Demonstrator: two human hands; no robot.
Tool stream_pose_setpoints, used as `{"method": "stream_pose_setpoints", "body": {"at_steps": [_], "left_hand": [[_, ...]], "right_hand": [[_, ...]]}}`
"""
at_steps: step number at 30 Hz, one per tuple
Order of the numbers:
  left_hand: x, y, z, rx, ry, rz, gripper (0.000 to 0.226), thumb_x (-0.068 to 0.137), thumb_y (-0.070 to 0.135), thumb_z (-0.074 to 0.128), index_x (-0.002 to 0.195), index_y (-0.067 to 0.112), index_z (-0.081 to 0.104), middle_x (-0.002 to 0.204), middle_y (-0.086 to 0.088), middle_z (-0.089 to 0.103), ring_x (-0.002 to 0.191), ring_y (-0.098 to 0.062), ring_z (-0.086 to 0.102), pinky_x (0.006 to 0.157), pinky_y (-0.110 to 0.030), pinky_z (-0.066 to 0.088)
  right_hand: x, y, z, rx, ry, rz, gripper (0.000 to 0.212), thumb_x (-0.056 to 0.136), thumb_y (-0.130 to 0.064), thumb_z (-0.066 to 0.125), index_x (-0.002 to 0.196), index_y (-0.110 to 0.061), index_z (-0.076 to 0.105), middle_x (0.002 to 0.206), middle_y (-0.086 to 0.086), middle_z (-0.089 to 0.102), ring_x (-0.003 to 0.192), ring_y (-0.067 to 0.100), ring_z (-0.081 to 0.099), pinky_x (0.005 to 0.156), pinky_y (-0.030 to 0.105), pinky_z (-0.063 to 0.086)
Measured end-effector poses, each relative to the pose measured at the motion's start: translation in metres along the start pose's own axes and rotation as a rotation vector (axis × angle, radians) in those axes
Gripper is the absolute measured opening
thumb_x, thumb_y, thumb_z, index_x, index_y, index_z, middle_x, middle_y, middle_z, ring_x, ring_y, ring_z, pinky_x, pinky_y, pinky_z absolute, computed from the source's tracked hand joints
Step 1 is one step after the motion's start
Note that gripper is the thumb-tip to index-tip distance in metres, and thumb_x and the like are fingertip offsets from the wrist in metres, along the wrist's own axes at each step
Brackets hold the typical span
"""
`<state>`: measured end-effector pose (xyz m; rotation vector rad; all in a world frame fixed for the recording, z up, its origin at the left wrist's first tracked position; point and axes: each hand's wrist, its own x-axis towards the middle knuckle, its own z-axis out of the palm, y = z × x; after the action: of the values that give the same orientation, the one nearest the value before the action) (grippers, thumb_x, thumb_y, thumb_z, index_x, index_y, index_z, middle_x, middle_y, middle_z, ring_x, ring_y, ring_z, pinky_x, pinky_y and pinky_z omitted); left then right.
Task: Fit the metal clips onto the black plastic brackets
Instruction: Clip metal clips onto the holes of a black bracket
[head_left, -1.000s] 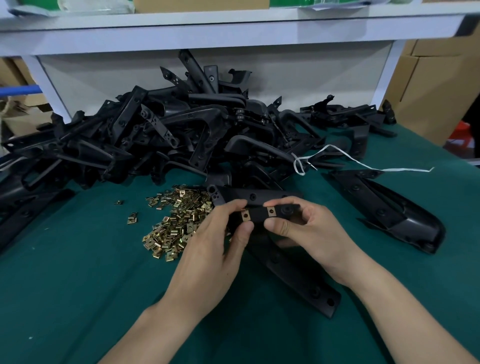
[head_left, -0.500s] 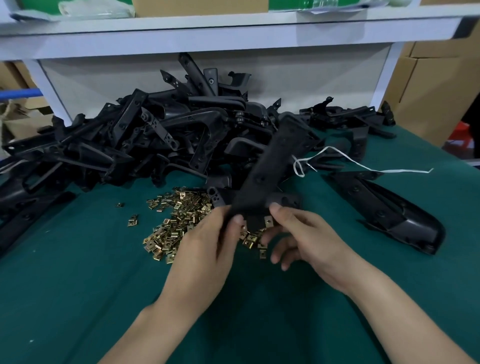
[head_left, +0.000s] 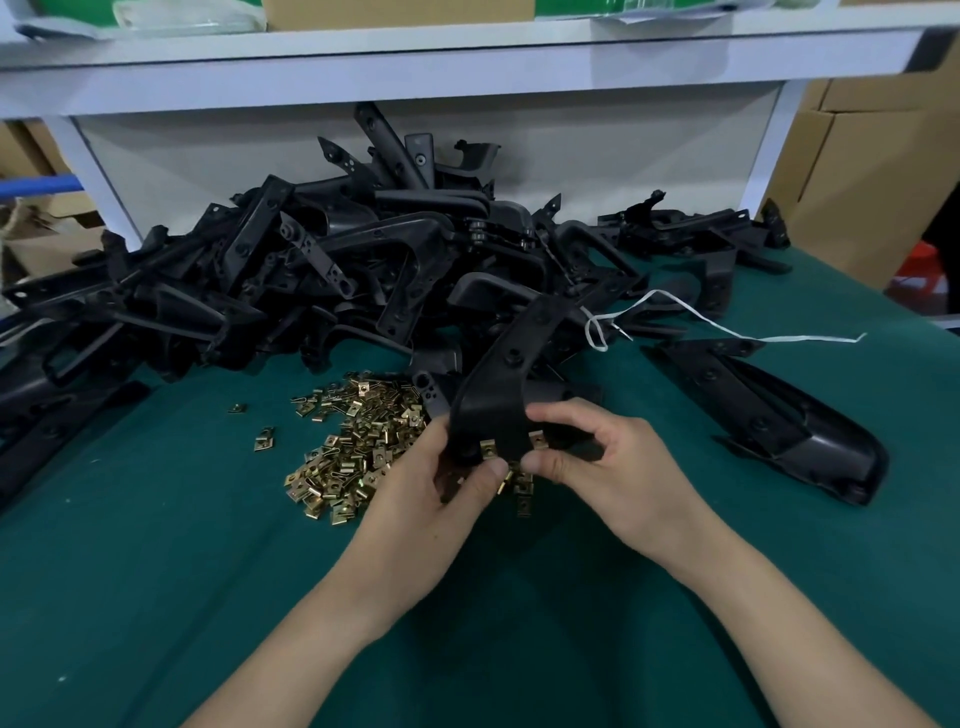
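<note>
Both hands hold one long black plastic bracket (head_left: 506, 384) by its near end, its far end tilted up and away toward the pile. My left hand (head_left: 436, 499) grips the lower left edge, thumb beside a brass clip (head_left: 487, 449) seated on the bracket. My right hand (head_left: 608, 467) pinches the lower right edge, where a second brass clip (head_left: 537, 441) sits. A heap of loose brass clips (head_left: 358, 441) lies on the green table just left of my hands.
A large pile of black brackets (head_left: 322, 280) fills the back of the green table (head_left: 156, 571). A separate black bracket (head_left: 769, 415) lies at the right, with a white cord (head_left: 727, 327) behind it. A white shelf (head_left: 467, 67) overhangs; cardboard boxes (head_left: 857, 171) stand right.
The bracket went from lying flat toward me to standing tilted up and away. Both hands shifted their hold to its near end with the two clips.
</note>
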<state>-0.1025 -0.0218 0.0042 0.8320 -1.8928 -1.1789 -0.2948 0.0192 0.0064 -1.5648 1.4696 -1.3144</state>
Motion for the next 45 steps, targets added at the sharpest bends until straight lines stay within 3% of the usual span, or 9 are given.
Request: {"method": "stream_pose_setpoints", "body": {"at_steps": [3, 8, 21, 24, 30, 34, 38, 41, 45], "left_hand": [[0.001, -0.002, -0.003, 0.092, 0.040, 0.002, 0.030, 0.094, 0.027, 0.066, 0.118, 0.043, 0.059, 0.104, 0.028, 0.070, 0.100, 0.009, 0.063, 0.079, -0.005, 0.043], [0.001, -0.001, -0.004, 0.195, 0.067, 0.047, 0.031, 0.091, 0.027, 0.068, 0.108, 0.050, 0.055, 0.101, 0.038, 0.065, 0.097, 0.016, 0.059, 0.076, 0.000, 0.040], [0.003, -0.005, -0.003, 0.215, 0.085, 0.081, 0.028, 0.087, 0.041, 0.065, 0.108, 0.056, 0.056, 0.101, 0.037, 0.067, 0.100, 0.015, 0.060, 0.078, 0.000, 0.041], [0.003, -0.005, -0.002, 0.235, 0.189, 0.165, 0.038, 0.088, 0.045, 0.065, 0.123, 0.053, 0.054, 0.109, 0.031, 0.066, 0.105, 0.008, 0.061, 0.083, -0.002, 0.041], [0.000, 0.001, -0.006, 0.375, 0.372, 0.472, 0.071, 0.096, 0.045, 0.061, 0.155, 0.032, 0.025, 0.138, 0.021, 0.033, 0.116, -0.003, 0.053, 0.096, -0.012, 0.041], [-0.004, 0.014, -0.007, 0.288, 0.394, 0.645, 0.070, 0.098, 0.046, 0.059, 0.154, 0.020, 0.025, 0.142, 0.011, 0.040, 0.123, -0.020, 0.052, 0.102, -0.026, 0.042], [-0.014, 0.024, 0.004, 0.081, 0.258, 0.455, 0.054, 0.097, 0.042, 0.061, 0.145, 0.038, 0.037, 0.118, 0.015, 0.066, 0.104, -0.012, 0.067, 0.085, -0.017, 0.051], [-0.015, 0.021, 0.016, -0.130, 0.160, 0.192, 0.037, 0.093, 0.035, 0.065, 0.126, 0.039, 0.050, 0.093, 0.005, 0.071, 0.077, -0.004, 0.065, 0.066, -0.014, 0.048], [-0.010, 0.011, 0.018, -0.171, 0.150, 0.061, 0.025, 0.093, 0.026, 0.070, 0.111, 0.037, 0.057, 0.103, 0.006, 0.072, 0.096, -0.009, 0.068, 0.079, -0.025, 0.055]], "right_hand": [[0.001, 0.002, -0.001, -0.005, 0.006, -0.021, 0.033, 0.080, -0.028, 0.081, 0.106, -0.044, 0.068, 0.107, -0.021, 0.070, 0.103, -0.003, 0.064, 0.082, 0.007, 0.045], [0.002, 0.005, -0.001, -0.017, 0.010, -0.041, 0.036, 0.071, -0.044, 0.077, 0.106, -0.043, 0.070, 0.104, -0.020, 0.070, 0.103, 0.000, 0.065, 0.086, 0.010, 0.045], [0.002, 0.007, -0.001, -0.060, 0.026, -0.034, 0.033, 0.073, -0.043, 0.078, 0.104, -0.046, 0.069, 0.105, -0.023, 0.071, 0.100, -0.002, 0.066, 0.084, 0.009, 0.046], [-0.001, -0.001, -0.002, -0.002, 0.055, -0.083, 0.029, 0.081, -0.038, 0.075, 0.109, -0.043, 0.069, 0.105, -0.022, 0.071, 0.103, -0.002, 0.065, 0.085, 0.009, 0.046], [-0.018, -0.039, -0.003, 0.098, 0.064, -0.249, 0.015, 0.095, -0.044, 0.063, 0.090, -0.036, 0.075, 0.076, -0.016, 0.067, 0.073, 0.000, 0.062, 0.069, 0.008, 0.045], [-0.027, -0.057, -0.007, 0.115, 0.064, -0.329, 0.039, 0.091, -0.057, 0.060, 0.063, -0.030, 0.063, 0.055, -0.011, 0.049, 0.051, -0.001, 0.043, 0.054, 0.006, 0.032], [-0.025, -0.054, -0.007, 0.196, 0.054, -0.219, 0.044, 0.084, -0.067, 0.063, 0.064, -0.027, 0.066, 0.050, 0.006, 0.046, 0.050, 0.027, 0.047, 0.053, 0.022, 0.041], [-0.019, -0.044, -0.003, 0.247, 0.062, -0.146, 0.024, 0.085, -0.054, 0.068, 0.082, -0.030, 0.066, 0.054, -0.002, 0.051, 0.049, 0.012, 0.048, 0.053, 0.019, 0.044], [-0.013, -0.032, -0.003, 0.306, -0.024, -0.040, 0.023, 0.077, -0.032, 0.084, 0.095, -0.033, 0.068, 0.069, -0.006, 0.062, 0.057, 0.011, 0.057, 0.060, 0.019, 0.050]]}}
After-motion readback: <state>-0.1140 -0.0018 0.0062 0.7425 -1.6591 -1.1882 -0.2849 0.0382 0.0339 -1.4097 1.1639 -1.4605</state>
